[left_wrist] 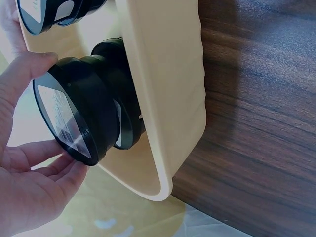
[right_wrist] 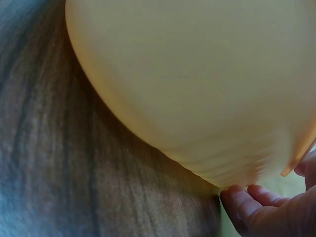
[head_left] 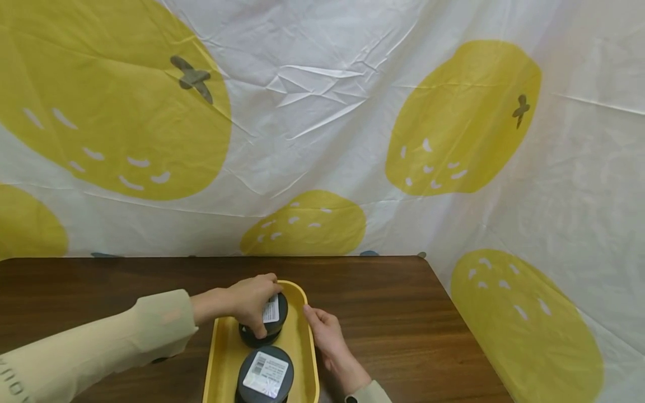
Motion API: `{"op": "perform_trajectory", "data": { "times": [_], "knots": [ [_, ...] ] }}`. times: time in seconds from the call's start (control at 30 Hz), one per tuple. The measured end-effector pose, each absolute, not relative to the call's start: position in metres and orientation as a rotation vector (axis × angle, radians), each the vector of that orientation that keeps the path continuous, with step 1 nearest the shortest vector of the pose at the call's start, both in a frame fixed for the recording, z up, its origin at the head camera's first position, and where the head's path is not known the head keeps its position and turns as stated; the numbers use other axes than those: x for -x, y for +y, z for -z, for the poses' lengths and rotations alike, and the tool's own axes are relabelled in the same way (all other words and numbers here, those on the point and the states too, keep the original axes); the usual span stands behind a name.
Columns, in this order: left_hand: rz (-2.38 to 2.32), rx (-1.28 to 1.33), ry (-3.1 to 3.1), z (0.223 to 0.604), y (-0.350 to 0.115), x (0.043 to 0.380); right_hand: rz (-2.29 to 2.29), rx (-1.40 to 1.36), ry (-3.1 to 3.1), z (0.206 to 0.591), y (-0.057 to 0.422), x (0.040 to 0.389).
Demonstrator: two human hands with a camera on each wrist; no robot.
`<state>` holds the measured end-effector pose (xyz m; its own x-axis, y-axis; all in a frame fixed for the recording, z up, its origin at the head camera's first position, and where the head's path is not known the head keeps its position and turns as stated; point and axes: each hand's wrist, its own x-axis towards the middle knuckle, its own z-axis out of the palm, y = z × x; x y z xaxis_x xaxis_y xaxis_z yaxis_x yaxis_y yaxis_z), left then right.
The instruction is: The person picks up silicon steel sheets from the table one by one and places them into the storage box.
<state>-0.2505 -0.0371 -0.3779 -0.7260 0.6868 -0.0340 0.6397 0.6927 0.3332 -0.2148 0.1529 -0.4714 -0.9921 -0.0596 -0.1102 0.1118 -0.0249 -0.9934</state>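
Observation:
A long yellow bin (head_left: 303, 358) with rounded corners stands on the table. Inside it, my left hand (head_left: 247, 303) grips a round black jar-like container (left_wrist: 86, 106), thumb on one side of its labelled end and fingers on the other. Another black piece (left_wrist: 123, 89) sits directly beneath that one. Nearer to me in the same bin is a second black container (head_left: 266, 372) with a white label facing up. On the right side, my right hand (head_left: 330, 338) holds the bin, thumb at the rim and fingertips (right_wrist: 237, 195) against the outer wall.
The dark wood table (head_left: 403, 330) extends on both sides of the bin. Behind it and along the right hangs a white cloth (head_left: 322, 129) printed with big yellow fruit.

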Motion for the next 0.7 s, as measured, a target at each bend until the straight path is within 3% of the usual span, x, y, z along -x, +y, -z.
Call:
{"op": "perform_trajectory", "data": {
  "times": [0.7],
  "knots": [
    [-0.429,-1.087,2.758,0.3835,-0.0368,0.2542,2.169,-0.043,2.106,0.4705,0.1526,0.2143]
  ]
}}
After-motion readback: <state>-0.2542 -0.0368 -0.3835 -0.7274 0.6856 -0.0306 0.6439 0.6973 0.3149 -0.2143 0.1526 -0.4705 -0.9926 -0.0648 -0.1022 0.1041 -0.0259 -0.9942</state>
